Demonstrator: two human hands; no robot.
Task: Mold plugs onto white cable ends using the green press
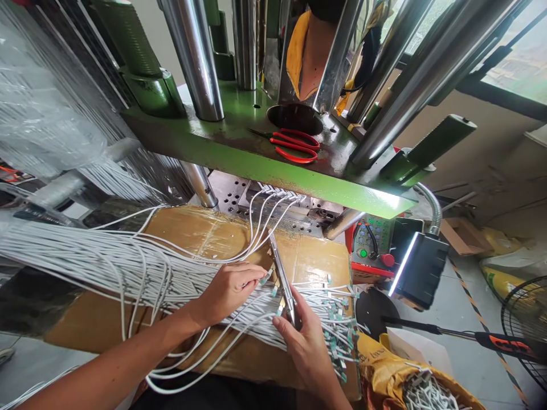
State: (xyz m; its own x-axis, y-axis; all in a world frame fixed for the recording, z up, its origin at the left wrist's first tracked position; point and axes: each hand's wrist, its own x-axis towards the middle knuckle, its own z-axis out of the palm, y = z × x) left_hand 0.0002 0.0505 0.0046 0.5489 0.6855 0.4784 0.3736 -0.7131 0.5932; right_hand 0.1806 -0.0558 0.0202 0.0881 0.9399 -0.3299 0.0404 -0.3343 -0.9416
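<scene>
My right hand (306,337) grips the lower end of a narrow metal bar fixture (282,279), with the thumb on its left side. Several white cables with small green-and-metal connector ends meet the bar's left edge. My left hand (231,289) pinches one cable's connector end (266,277) close beside the bar; I cannot tell whether it is seated there. Under both hands lies a thick bundle of white cables (183,267), its green-tipped connectors (337,330) spread at the right. The bundle rests on a board wrapped in brown tape (316,256).
A green press plate (239,148) spans the back, bearing red-handled scissors (299,146) and steel columns (192,62). Beneath it, several cables enter a metal mould (277,196). At right are a control box (371,242), a lit lamp (419,270) and a yellow sack of white scraps (427,390).
</scene>
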